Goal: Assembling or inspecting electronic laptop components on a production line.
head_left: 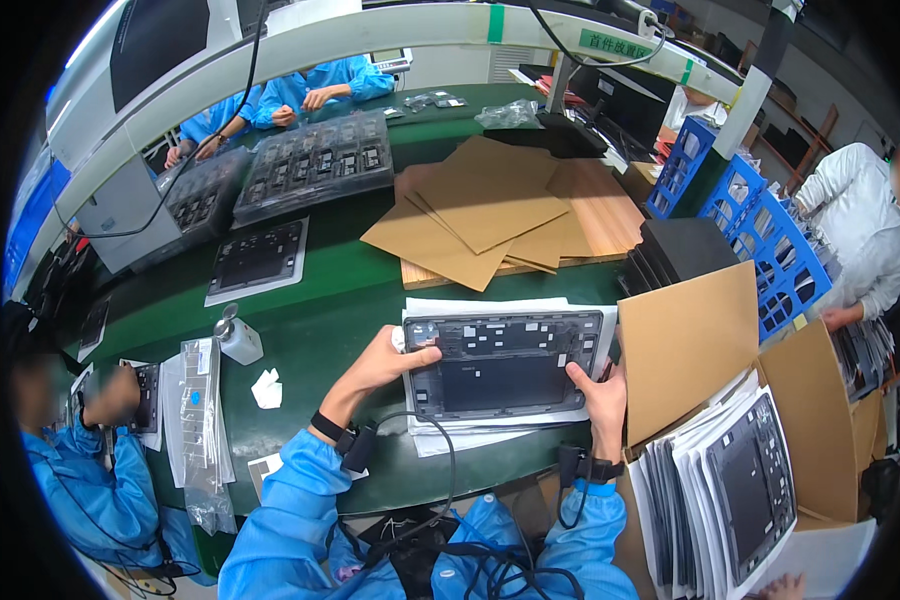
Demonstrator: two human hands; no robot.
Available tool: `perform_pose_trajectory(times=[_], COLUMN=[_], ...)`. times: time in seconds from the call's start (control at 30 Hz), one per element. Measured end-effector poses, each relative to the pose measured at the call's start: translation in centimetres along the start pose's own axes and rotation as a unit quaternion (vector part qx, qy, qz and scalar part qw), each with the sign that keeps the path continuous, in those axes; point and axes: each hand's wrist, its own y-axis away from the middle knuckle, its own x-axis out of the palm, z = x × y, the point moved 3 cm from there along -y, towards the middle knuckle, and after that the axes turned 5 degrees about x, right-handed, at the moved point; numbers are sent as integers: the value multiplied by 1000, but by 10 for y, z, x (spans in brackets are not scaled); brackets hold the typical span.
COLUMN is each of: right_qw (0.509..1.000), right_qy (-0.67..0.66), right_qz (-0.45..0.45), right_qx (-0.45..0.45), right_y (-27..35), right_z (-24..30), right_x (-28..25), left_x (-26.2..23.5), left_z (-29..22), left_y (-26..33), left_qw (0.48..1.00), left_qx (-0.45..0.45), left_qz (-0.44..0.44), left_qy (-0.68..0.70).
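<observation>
A black tablet housing (510,387), its inner side up with small white patches, lies on white sheets (450,440) in front of me. My left hand (382,362) grips its left edge, the thumb on the upper left corner area. A bit of white material (399,340) shows by the fingers of that hand. On the opposite side, my right hand (602,397) holds the right edge, thumb over the rim. The fingers beneath the housing are hidden. Wrist straps with dark boxes and cables sit on both my wrists.
Right of me stands an open cardboard box (685,345) with housings (745,490) interleaved with paper. Brown cardboard sheets (490,195), clear parts trays (315,170) and another housing (260,258) lie farther back. A white pump bottle (241,342) and crumpled tissue (267,389) are left. Co-workers sit nearby.
</observation>
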Motion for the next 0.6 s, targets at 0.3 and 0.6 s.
perform_pose_trajectory(times=[0.3,0.6], right_qw=[984,982], right_qy=[-121,-163], right_qz=[129,101], right_qx=[24,1], right_y=[15,21], right_z=[4,23], right_x=[-2,-10], left_x=[-41,12], left_z=[83,10], left_y=[-19,10], left_qw=[875,981], left_qx=[-129,-6], left_qz=[178,127], left_qy=[432,-146])
